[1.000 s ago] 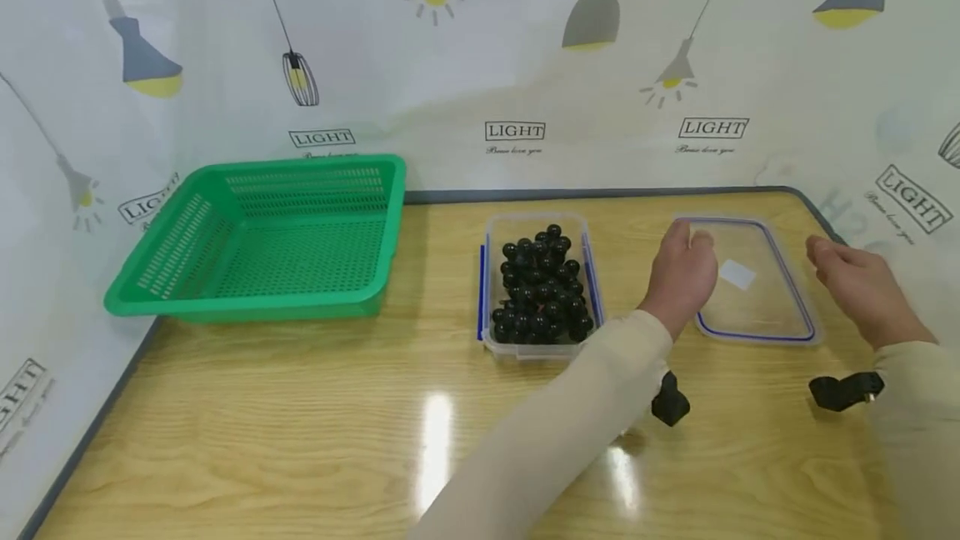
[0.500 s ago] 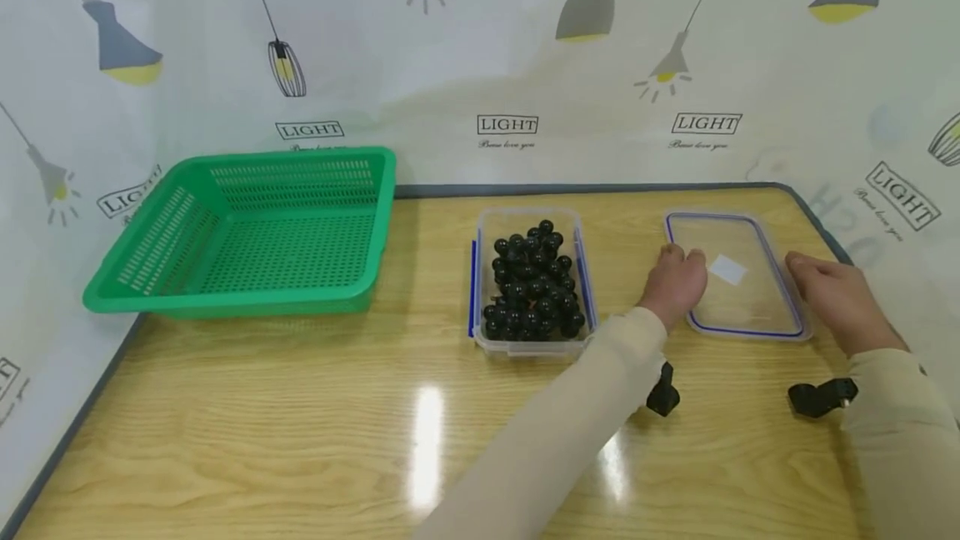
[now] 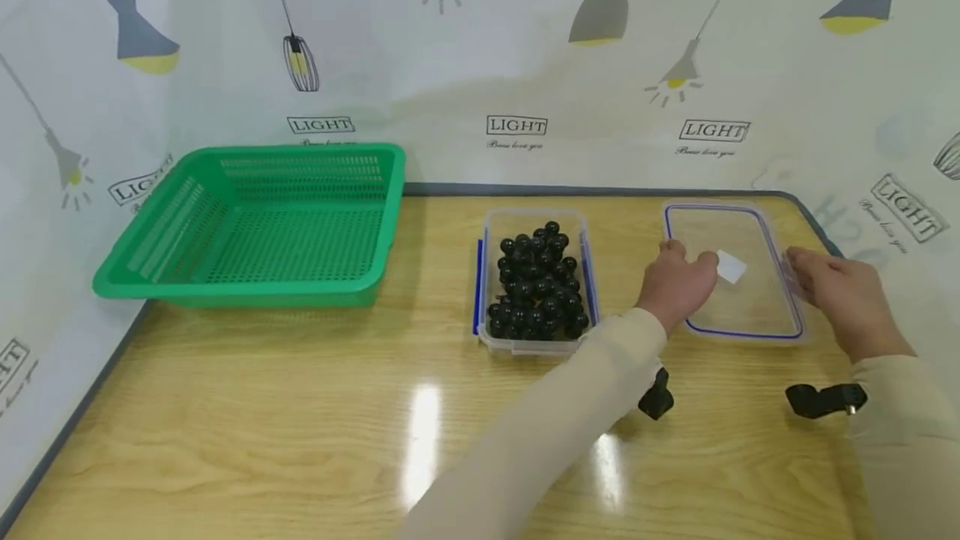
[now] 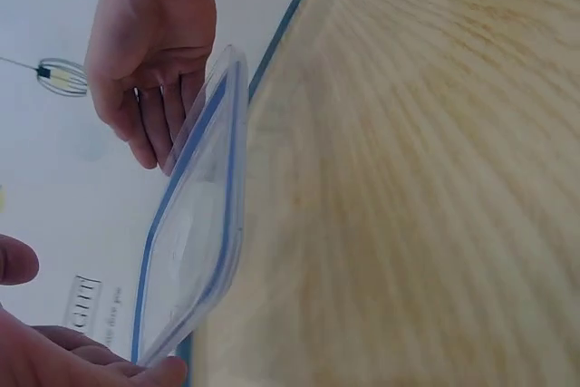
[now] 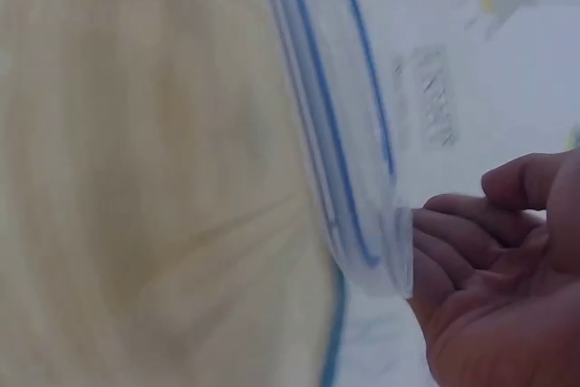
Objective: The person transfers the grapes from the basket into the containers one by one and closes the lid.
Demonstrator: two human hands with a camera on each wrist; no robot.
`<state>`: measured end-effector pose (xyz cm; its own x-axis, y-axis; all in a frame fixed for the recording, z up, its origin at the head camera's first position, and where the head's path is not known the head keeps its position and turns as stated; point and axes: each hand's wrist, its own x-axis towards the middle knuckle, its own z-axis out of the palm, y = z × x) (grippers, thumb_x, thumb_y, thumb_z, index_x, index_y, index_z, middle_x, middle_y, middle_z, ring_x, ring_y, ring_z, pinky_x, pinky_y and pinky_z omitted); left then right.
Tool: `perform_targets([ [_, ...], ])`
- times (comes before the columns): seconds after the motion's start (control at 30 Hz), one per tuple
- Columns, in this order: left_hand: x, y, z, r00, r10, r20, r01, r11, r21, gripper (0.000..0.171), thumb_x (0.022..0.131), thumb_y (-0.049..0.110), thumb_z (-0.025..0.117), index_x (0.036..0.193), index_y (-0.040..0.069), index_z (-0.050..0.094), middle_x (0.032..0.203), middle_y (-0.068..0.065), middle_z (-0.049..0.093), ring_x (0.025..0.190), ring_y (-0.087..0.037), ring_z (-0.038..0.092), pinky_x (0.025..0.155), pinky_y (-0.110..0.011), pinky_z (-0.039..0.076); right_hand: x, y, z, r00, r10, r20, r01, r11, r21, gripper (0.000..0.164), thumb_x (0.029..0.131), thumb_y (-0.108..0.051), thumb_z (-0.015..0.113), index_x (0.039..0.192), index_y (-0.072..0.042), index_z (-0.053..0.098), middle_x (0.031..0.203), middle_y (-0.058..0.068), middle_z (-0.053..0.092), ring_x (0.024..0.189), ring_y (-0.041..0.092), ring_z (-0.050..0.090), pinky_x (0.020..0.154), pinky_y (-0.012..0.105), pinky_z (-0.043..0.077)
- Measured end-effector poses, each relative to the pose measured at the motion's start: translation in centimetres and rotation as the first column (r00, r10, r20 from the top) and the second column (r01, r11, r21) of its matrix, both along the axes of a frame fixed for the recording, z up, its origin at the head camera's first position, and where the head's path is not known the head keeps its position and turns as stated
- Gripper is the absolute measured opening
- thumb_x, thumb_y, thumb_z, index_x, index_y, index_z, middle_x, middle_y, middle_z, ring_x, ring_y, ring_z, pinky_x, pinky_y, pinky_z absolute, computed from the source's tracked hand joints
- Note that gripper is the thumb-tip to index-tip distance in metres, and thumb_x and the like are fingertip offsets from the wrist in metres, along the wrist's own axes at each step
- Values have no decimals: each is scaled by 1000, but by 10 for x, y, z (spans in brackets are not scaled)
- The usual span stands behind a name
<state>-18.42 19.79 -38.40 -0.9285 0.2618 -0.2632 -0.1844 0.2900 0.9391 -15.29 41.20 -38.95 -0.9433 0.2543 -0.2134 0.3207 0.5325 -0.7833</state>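
at right of frame: lid (image 3: 750,298) between left hand (image 3: 677,282) and right hand (image 3: 847,298); both grips wide, fingers touching its opposite edges.

Green basket (image 3: 300,244) far left on wood-grain table (image 3: 300,423); lamp-print backdrop (image 3: 510,48) behind.

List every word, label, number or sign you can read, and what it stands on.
"LIGHT": boxed, repeated across the patterned backdrop.
"love you": end of the script under the middle box; its first word too blurred.
Faint marks at the backdrop's right: too unclear to read.
White label on the clear lid: no legible text.
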Motion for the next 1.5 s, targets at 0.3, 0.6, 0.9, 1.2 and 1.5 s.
perform_targets([
  [0.3, -2, -78, 51, 989, 58, -133, -49, 997, 66, 31, 99, 33, 45, 78, 12, 54, 67, 4, 53, 44, -12, 21, 44, -27, 28, -4, -57, 48, 983, 93, -155, -118, 980, -159, 72, 103, -47, 37, 149, 8, 30, 149, 31, 30, 117, -2, 53, 82, 13, 47],
  [0.6, 1, -172, 81, 978, 141, -153, -141, 990, 12, 30, 101, 27, 50, 105, 9, 74, 87, -1, 66, 68, -9, 52, 63, -28, 43, -2, -133, 78, 950, 191, -247, -250, 939, -236, 56, 106, -31, 41, 140, 13, 42, 140, 30, 44, 103, -1, 62, 81, 24, 52],
  [0.9, 5, -226, 70, 964, 233, -129, -237, 971, -19, 39, 100, 26, 50, 129, 6, 65, 107, -9, 67, 54, -10, 43, 52, -26, 38, -11, -183, 77, 931, 310, -194, -355, 893, -275, 49, 107, -23, 38, 140, 13, 43, 140, 26, 47, 122, 24, 54, 86, 25, 50],
  [1.2, 8, -240, 65, 958, 249, -139, -255, 967, -24, 37, 98, 28, 50, 106, 3, 76, 89, -10, 70, 70, -18, 52, 57, -30, 40, -11, -197, 72, 934, 323, -153, -354, 893, -277, 50, 107, -23, 37, 138, 15, 44, 135, 26, 52, 122, 29, 55, 85, 26, 51],
  [1.5, 8, -245, 67, 948, 261, -184, -273, 961, -46, 38, 99, 26, 49, 116, 2, 72, 112, -7, 69, 71, -14, 51, 61, -29, 42, -15, -200, 80, 927, 339, -160, -372, 884, -284, 48, 106, -20, 39, 134, 17, 47, 133, 28, 53, 107, 16, 64, 83, 28, 52],
])
